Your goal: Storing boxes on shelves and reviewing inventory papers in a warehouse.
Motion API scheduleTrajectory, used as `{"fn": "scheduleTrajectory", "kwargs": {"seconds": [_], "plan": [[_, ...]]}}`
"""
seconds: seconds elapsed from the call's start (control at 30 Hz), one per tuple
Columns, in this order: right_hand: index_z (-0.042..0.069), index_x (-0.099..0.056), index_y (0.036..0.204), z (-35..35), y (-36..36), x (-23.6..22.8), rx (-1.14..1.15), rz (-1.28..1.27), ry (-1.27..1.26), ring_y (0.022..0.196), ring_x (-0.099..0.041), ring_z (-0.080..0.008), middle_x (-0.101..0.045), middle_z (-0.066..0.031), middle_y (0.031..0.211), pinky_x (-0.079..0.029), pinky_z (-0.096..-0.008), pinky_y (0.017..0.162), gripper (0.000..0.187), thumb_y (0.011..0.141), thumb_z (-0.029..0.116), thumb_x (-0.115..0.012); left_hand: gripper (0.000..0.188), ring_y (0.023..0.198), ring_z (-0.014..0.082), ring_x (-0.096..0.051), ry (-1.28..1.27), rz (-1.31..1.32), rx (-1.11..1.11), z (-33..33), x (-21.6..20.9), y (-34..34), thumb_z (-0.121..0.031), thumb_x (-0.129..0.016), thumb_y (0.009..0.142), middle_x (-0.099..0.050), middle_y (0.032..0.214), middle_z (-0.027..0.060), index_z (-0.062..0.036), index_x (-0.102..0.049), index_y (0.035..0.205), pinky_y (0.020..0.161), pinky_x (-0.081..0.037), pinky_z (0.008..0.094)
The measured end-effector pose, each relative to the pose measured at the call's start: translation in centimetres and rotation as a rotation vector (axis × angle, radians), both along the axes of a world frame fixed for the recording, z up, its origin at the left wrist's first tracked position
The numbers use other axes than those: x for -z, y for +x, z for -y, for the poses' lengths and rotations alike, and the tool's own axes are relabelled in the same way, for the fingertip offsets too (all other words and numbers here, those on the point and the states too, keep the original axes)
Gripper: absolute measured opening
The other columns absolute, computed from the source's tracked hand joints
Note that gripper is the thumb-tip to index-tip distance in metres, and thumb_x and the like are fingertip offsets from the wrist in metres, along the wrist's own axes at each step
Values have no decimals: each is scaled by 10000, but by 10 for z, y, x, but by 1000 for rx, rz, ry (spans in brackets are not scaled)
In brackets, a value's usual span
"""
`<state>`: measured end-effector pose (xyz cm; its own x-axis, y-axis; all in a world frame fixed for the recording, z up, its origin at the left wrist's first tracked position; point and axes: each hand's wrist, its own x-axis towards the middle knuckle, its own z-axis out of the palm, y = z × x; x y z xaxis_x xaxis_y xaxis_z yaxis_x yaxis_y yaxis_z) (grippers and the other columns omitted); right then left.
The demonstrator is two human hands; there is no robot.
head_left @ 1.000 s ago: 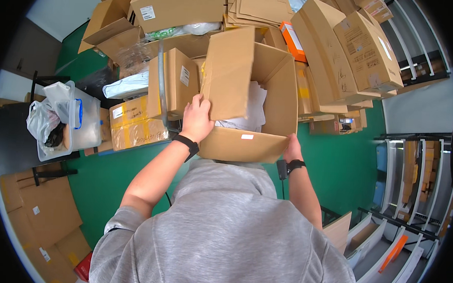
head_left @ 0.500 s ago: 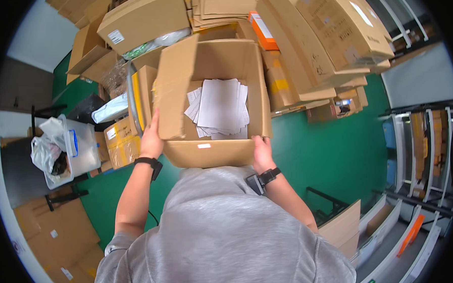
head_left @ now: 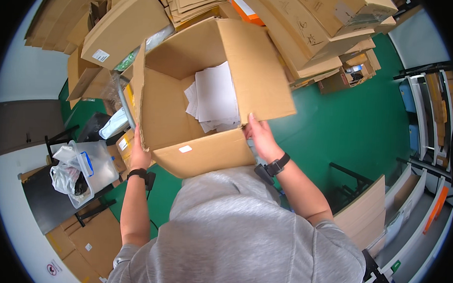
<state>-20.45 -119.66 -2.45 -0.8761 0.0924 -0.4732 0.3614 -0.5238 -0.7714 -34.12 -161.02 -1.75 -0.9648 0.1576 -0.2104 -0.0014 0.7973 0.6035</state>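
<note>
In front of my body I hold an open cardboard box (head_left: 204,151) between both hands, tilted so its inside shows. Within it lies a loose stack of white paper sheets (head_left: 216,94). My left hand (head_left: 140,152) is closed on the left side near the front corner, its fingers partly hidden by the box. My right hand (head_left: 262,138) grips the front right corner, thumb and fingers at the base of the right flap (head_left: 260,69), which spreads outward. Each wrist wears a black strap with a small device.
Cardboard boxes (head_left: 128,28) and flattened cardboard are heaped ahead. At left, a clear plastic bin (head_left: 101,169) with bags stands on a dark table (head_left: 42,199). White shelving (head_left: 424,130) lines the right. A wooden board (head_left: 362,210) leans at lower right over green floor (head_left: 338,126).
The box has turned and shifted slightly left. Its left flap no longer covers the opening, and the right flap now spreads out. My right hand has moved up to that flap's base.
</note>
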Motion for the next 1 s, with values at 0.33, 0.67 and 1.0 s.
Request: {"fn": "scheduleTrajectory", "kwargs": {"seconds": [0.33, 0.67, 1.0], "plan": [[4, -588, 1250, 37, 4, -15, 294, -26, 418, 912, -598, -165, -653, -41, 1050, -496, -335, 869, 308, 1046, 235, -594, 837, 1397, 364, -498, 162, -65, 37, 13, 7, -2, 96, -556, 911, -482, 1540, 210, -189, -240, 1632, 1103, -452, 405], [185, -539, 1496, 57, -3, -50, -83, -287, 1521, 1386, -382, -432, -389, -232, 1559, -326, -498, 1174, 560, 952, 237, -660, 891, 1316, 388, -560, 119, -63, 129, -2, 16, -2, -40, -621, 899, -554, 1452, 221, -295, -200, 1641, 1064, -485, 440], [188, -662, 1375, 14, 16, 6, -232, -2, 1510, 1381, -386, -449, -380, -214, 1590, -362, -477, 1170, 443, 939, 264, -683, 974, 1349, 500, -448, 1, -348, 376, -56, 6, 4, -375, -780, 809, -265, 1597, 275, -313, -257, 1629, 1110, -418, 565]]}}
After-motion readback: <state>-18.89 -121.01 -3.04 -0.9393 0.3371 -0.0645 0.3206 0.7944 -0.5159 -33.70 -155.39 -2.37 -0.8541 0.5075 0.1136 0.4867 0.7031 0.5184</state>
